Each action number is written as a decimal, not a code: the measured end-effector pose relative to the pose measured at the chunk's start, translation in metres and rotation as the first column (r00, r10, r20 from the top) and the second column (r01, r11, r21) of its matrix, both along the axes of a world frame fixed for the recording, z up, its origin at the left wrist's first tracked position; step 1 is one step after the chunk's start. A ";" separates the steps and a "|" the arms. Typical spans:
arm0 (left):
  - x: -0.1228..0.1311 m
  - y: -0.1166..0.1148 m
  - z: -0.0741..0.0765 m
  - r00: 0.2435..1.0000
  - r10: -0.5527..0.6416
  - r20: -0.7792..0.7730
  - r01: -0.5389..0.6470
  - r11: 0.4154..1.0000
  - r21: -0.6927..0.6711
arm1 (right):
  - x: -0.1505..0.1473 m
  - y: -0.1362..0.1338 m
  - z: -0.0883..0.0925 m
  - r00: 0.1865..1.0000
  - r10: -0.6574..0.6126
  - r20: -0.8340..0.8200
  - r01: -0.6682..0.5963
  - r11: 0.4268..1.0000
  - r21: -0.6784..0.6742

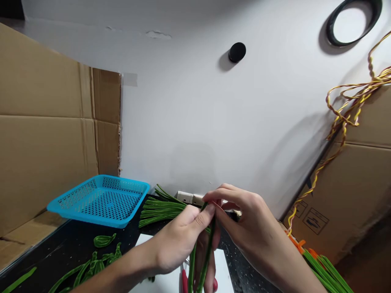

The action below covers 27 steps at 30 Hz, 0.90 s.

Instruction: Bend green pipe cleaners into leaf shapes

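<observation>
My left hand [189, 232] is closed on green fuzzy pipe cleaners [205, 260], two strands of which hang down below the thumb. At their upper end, the fingertips of my right hand [241, 207] pinch together beside my left thumb. A small reddish bit shows between the right fingers, too small to name. Beneath the hands lies a white board [159, 280]. On it is a red-handled tool [184, 280], mostly hidden by the hands and strands.
Behind the hands lies a bundle of green pipe cleaners [161, 209] near a power strip [185, 197]. A blue plastic basket [134, 207] stands left. Bent green leaf shapes [97, 266] lie front left. More green stems with orange [328, 268] sit right, beside cardboard [360, 183] and twisted wire [314, 179].
</observation>
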<state>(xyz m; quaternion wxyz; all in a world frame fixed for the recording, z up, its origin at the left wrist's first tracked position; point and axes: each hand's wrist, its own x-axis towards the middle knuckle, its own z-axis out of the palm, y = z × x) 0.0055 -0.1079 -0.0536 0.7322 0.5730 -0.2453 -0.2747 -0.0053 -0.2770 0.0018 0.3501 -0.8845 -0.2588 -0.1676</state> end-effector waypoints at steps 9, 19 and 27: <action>0.000 -0.004 0.003 0.992 -0.128 -0.016 0.125 0.984 -0.130 | 0.006 -0.008 -0.002 0.952 -0.153 0.265 0.113 0.981 0.160; 0.000 -0.009 0.001 0.992 -0.122 -0.011 0.122 0.993 -0.007 | 0.008 -0.023 -0.001 0.955 -0.213 0.204 0.188 0.973 0.136; -0.006 -0.004 0.002 0.985 -0.162 0.056 0.147 0.966 0.213 | 0.013 -0.024 -0.004 0.933 -0.355 0.056 0.355 0.935 0.008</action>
